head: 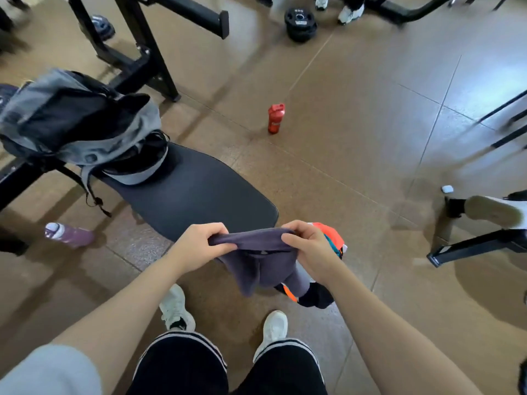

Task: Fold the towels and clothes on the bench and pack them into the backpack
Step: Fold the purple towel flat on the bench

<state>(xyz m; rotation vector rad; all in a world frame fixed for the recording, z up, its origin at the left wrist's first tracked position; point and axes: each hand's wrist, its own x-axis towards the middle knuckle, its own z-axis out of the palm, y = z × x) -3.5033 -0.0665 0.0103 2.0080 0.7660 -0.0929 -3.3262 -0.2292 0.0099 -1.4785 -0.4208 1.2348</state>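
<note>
I hold a dark purple-grey garment (258,265) by its top edge, in the air over the near end of the black bench (194,192). My left hand (204,242) grips its left corner and my right hand (306,243) grips its right corner; the cloth hangs down below them. Behind my right hand lies an orange and teal garment (332,238), partly hidden, with a dark piece of cloth (318,297) hanging below it. The grey and black backpack (77,121) lies open on the far end of the bench.
A red bottle (275,118) stands on the brown floor beyond the bench. A purple bottle (70,234) lies on the floor to the left. Black gym frames (137,44) stand at the back, weight plates (300,22) further off. Another person's shoe (493,210) is at the right.
</note>
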